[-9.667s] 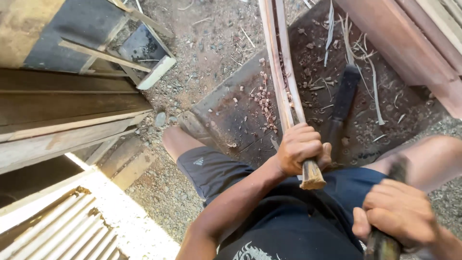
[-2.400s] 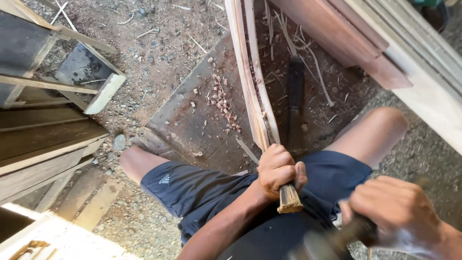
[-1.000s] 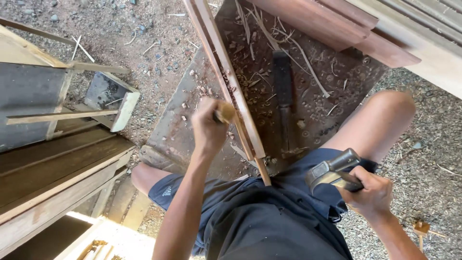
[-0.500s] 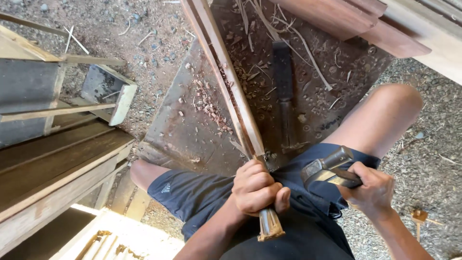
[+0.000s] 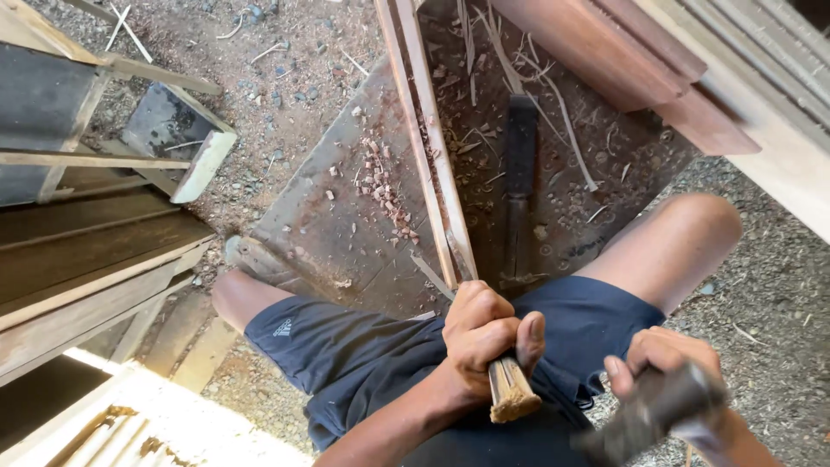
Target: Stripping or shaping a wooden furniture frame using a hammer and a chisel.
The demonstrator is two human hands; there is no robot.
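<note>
Gripping two thin strips (image 5: pixel 430 164) near their frayed near end, the left hand (image 5: pixel 486 339) is seen curled tight round them, thumb laid along the side. The strips are run far-left, up across a dark board (image 5: pixel 346 225) littered w/ shavings (image 5: pixel 385 186). A dark blade (image 5: pixel 520 186) is laid on the board just right of the strips. The right hand (image 5: pixel 664 367), near right, is closed round a blurred dark tool (image 5: pixel 653 415); its type can't be told. Dark shorts (image 5: pixel 372 355) and bare knees are seen below. Wooden frames (image 5: pixel 95 242) are stacked at left.
</note>
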